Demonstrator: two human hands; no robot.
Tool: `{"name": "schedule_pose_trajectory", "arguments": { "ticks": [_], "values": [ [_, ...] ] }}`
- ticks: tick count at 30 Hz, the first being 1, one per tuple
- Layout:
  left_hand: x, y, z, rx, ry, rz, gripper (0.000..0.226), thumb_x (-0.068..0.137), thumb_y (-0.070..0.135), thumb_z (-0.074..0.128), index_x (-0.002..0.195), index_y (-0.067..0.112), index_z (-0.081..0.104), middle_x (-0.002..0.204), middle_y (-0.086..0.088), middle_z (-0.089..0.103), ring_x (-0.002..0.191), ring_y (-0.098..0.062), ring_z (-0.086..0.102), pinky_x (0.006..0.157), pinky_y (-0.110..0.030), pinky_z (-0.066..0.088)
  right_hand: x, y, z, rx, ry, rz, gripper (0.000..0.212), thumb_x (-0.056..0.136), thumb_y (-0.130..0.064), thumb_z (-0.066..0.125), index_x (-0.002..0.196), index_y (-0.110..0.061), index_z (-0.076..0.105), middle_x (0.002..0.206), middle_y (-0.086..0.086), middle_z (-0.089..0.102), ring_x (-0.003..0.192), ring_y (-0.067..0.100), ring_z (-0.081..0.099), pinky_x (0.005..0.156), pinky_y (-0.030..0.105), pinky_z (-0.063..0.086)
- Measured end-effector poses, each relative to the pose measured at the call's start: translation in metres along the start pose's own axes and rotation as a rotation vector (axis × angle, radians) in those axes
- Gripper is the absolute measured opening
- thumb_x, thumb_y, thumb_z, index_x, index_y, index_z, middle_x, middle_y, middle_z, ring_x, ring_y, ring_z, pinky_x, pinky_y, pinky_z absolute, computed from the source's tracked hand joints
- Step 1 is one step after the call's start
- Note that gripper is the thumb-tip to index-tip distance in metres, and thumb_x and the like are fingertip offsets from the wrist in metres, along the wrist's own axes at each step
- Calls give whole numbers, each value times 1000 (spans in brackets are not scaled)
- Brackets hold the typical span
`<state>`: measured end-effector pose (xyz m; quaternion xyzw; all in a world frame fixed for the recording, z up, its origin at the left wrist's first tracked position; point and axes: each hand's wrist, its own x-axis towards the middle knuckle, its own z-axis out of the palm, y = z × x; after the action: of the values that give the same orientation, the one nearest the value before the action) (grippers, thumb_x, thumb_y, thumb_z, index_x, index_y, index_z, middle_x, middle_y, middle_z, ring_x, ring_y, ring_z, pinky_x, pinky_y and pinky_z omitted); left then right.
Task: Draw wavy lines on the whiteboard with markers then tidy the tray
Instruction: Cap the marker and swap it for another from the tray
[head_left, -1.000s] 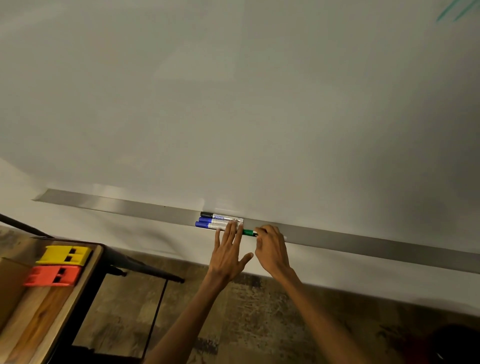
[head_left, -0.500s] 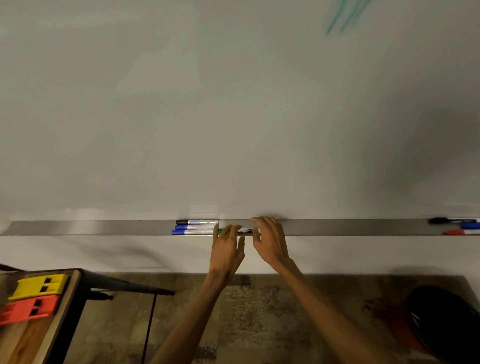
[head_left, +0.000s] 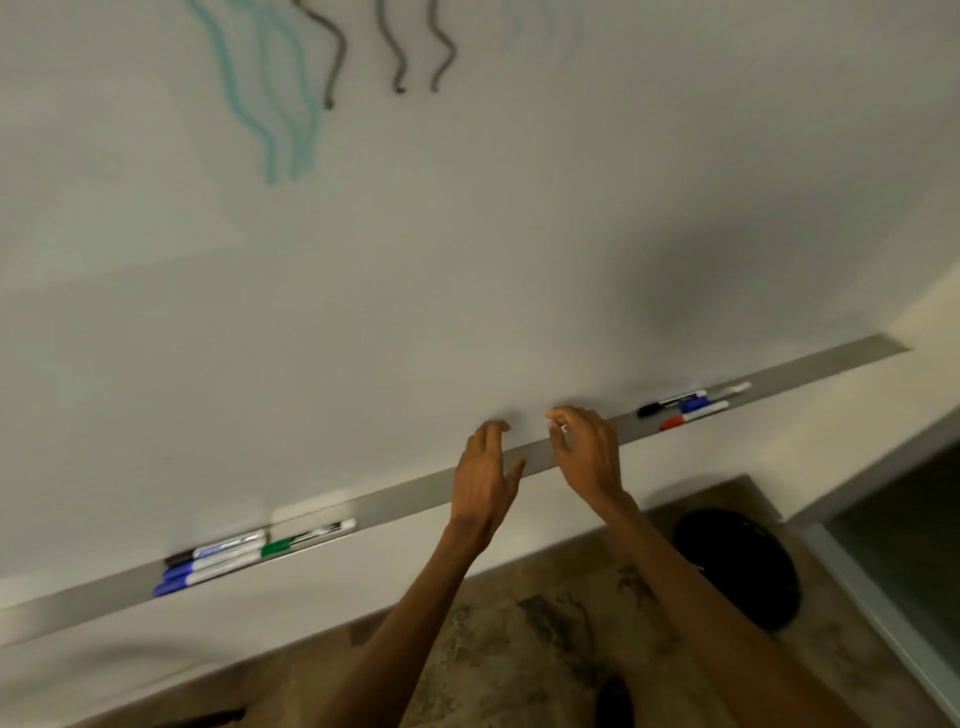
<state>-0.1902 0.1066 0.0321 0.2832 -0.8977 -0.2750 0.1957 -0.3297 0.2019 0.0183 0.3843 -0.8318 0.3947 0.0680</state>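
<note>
Whiteboard (head_left: 467, 234): wavy lines in teal (head_left: 270, 104) and black (head_left: 395, 47) present, so drawing appears complete. Tray (head_left: 405, 493) along its lower edge: one marker cluster (head_left: 218, 558) grouped at left, a second cluster (head_left: 685, 405) at right, seemingly unsorted. Left hand (head_left: 483, 478) and right hand (head_left: 587, 452), above tray mid-span: each grip loosely spread, empty.

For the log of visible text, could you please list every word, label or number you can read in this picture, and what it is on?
Nothing can be read.
Left group of markers: printed barrels, too blurred.
Green-capped marker: dark print, too blurred.
Right group of markers: labels too small.
Whiteboard: only wavy lines, no writing.
</note>
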Motion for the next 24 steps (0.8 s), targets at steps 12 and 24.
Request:
{"name": "schedule_pose_trajectory", "arguments": {
  "ticks": [12,24],
  "values": [
    [93,133,166,-29,-243,145,40,99,24,54,136,10,50,135,-11,53,121,-27,50,99,-35,43,54,209,-103,-271,-198,188,35,78,-4,75,112,-9,67,112,11,69,107,30,63,96,39,46],
    [130,147,264,99,-285,105,20,89,11,64,107,15,71,105,-5,65,102,-25,55,83,-36,45,73,277,-98,-279,-438,-27,25,83,-19,72,108,-14,69,110,4,63,108,25,58,94,38,42]
  ]
}}
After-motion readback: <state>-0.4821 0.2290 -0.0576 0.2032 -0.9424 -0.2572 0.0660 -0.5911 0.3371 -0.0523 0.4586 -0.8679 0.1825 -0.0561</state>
